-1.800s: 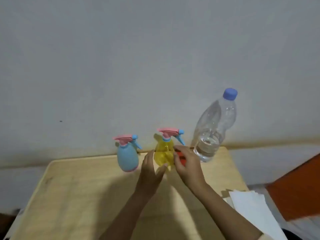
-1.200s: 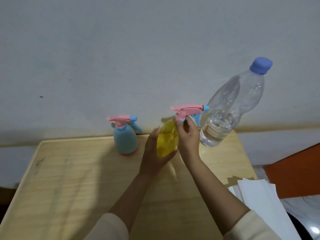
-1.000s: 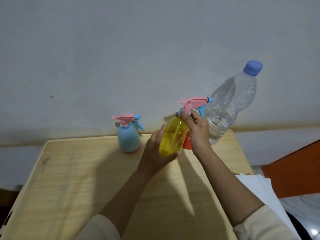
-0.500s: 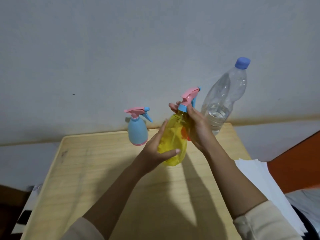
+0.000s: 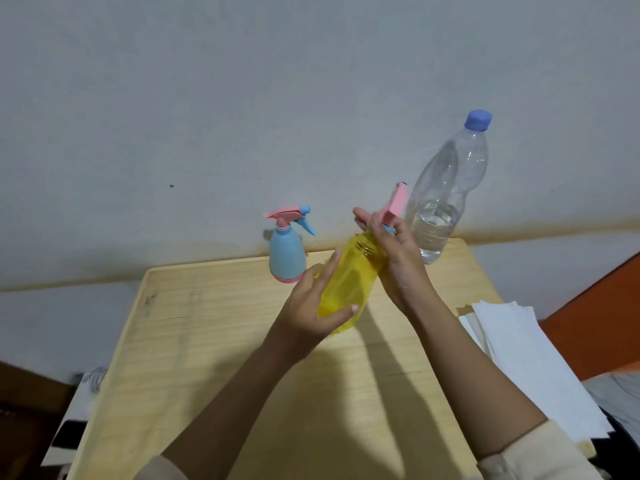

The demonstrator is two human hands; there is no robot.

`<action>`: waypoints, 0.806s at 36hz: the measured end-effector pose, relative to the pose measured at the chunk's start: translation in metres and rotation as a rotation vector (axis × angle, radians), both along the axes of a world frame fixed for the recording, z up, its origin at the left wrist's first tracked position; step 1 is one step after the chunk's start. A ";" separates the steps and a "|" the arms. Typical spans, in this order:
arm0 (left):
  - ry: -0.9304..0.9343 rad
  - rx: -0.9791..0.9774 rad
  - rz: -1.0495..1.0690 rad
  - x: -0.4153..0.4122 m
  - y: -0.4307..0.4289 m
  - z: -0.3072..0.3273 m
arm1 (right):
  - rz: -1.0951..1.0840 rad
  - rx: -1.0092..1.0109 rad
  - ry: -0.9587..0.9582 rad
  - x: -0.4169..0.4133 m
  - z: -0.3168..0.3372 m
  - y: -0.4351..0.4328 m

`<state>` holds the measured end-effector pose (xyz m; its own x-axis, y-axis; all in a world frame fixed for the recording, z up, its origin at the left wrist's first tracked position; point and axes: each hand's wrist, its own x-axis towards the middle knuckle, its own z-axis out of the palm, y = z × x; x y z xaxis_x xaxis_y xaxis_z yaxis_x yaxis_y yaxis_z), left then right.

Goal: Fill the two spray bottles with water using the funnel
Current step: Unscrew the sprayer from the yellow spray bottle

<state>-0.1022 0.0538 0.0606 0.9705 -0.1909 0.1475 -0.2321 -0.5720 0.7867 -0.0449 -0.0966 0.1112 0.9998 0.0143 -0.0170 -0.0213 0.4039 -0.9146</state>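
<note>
Two spray bottles: the blue spray bottle (image 5: 287, 251) stands at the tabletop's (image 5: 214, 341) far edge; the yellow spray bottle (image 5: 349, 282) is tilted above it, body gripped by the left hand (image 5: 311, 310), the right hand (image 5: 398, 258) clasping its pink sprayer head (image 5: 394, 204). One water bottle (image 5: 446, 199) stands at the far right corner.

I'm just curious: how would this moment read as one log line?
left hand: holds yellow spray bottle | right hand: on pink trigger head | blue spray bottle: capped
</note>
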 end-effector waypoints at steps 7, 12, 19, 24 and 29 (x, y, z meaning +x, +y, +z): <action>-0.013 -0.152 0.028 -0.010 0.000 0.006 | -0.087 0.130 -0.063 -0.009 0.011 0.011; -0.005 -0.163 0.043 -0.016 0.003 0.011 | -0.034 0.098 -0.041 -0.014 0.020 0.013; 0.009 -0.187 0.063 -0.015 0.004 0.012 | -0.239 0.027 -0.086 -0.017 0.026 0.024; 0.005 -0.192 0.071 -0.016 0.002 0.016 | -0.131 0.010 -0.103 -0.021 0.022 0.020; -0.014 -0.188 0.066 -0.029 0.011 0.024 | -0.227 -0.116 -0.190 -0.033 0.034 0.037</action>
<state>-0.1314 0.0648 0.0845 0.9776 -0.0952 0.1879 -0.2106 -0.4292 0.8783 -0.0783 -0.0595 0.1453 0.9626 -0.2004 0.1823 0.2334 0.2714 -0.9338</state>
